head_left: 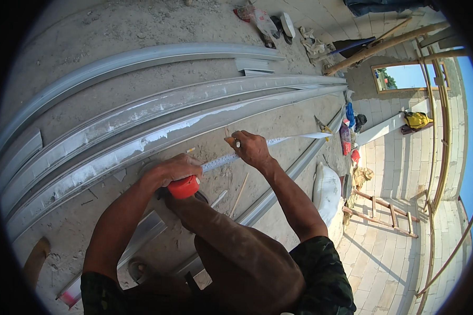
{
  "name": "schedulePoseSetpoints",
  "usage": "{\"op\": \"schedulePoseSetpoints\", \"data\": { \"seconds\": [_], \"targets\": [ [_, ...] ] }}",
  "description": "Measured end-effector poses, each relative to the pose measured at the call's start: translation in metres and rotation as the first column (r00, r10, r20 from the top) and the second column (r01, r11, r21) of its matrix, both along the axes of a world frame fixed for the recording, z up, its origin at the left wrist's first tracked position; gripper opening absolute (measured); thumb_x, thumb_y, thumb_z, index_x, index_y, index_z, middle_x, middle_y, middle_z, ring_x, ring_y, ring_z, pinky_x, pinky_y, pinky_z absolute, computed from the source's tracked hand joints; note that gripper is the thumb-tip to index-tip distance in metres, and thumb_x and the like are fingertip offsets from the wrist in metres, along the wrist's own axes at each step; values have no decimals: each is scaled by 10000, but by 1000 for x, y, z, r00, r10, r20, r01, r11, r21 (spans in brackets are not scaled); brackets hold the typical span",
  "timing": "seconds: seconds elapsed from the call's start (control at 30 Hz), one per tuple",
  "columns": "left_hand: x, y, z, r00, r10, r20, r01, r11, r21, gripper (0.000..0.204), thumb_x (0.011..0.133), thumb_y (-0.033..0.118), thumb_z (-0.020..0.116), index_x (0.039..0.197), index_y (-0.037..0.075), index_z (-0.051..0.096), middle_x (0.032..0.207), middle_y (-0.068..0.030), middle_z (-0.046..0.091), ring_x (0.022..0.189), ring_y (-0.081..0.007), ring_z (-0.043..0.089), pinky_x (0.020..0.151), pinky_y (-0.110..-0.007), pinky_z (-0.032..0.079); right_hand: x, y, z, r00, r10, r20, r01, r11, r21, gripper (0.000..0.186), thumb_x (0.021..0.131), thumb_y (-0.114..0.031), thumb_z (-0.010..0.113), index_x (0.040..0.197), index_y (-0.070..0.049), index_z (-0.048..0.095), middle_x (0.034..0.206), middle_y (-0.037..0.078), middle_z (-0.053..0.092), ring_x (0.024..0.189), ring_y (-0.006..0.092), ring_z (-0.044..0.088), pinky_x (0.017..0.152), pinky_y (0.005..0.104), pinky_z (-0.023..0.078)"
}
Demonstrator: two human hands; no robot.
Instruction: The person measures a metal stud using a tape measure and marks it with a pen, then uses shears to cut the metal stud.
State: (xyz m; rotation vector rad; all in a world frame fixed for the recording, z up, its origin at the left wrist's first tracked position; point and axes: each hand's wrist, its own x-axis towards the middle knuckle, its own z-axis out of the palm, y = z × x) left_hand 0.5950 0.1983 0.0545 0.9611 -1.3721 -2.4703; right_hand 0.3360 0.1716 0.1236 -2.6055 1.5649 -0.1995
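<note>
My left hand (176, 168) is closed on a red tape measure (184, 187), held low over the dusty floor in front of my bent leg. Its white blade (220, 161) runs out to the right, beneath my right hand, and on toward the pliers. My right hand (253, 150) is closed in a pinch, next to the blade. Between its fingers is a small pencil-like thing (230, 140) with an orange-brown end; its exact kind is hard to make out. Beyond both hands lies a long grey metal channel (194, 124) with whitish patches.
More metal profiles (142, 59) lie farther off, and another metal profile (299, 167) runs to my right. Pliers (323, 126) rest near the blade's far end. A white sack (327, 193), a wooden ladder (383, 212), a yellow bag (416, 121) and wooden poles (389, 46) are along the block wall.
</note>
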Motion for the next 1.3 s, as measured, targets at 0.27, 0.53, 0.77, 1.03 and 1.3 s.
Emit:
{"op": "schedulePoseSetpoints", "data": {
  "seconds": [0.27,0.53,0.77,1.03,1.3],
  "targets": [
    [45,9,4,995,-40,95,42,999,-23,283,703,239,663,886,26,696,735,-22,602,666,-106,543,610,-275,428,33,19,-6,992,109,67,-114,989,90,210,838,-203,732,941,-36,656,793,98,662,607,287,656,511,372,524],
    [154,45,26,971,-75,226,36,985,171,442,712,203,658,1071,-53,681,846,-86,687,689,-99,598,616,-248,477,66,38,-10,994,90,59,-94,993,70,379,734,-139,783,1063,-56,615,888,86,652,663,274,666,547,363,540],
    [216,71,65,912,-145,383,104,987,124,509,680,192,676,1152,2,680,816,-79,686,707,-120,598,667,-260,480,84,34,-5,991,129,28,-130,991,34,351,724,-137,775,1017,-55,600,867,86,636,649,265,665,536,365,542],
    [185,54,75,913,-12,408,62,992,-111,453,652,196,669,1033,-49,681,809,-113,673,746,-180,636,749,-306,485,157,19,0,970,225,92,-233,969,85,294,736,-144,749,962,-50,587,826,104,633,627,291,663,493,367,533],
    [250,101,67,893,-18,449,-23,996,87,428,677,198,643,1033,-38,664,803,-62,668,769,-151,609,699,-295,475,108,36,-25,984,58,166,-73,994,84,269,812,-119,741,1031,-41,606,856,118,660,698,270,691,553,354,540]
  ]
}}
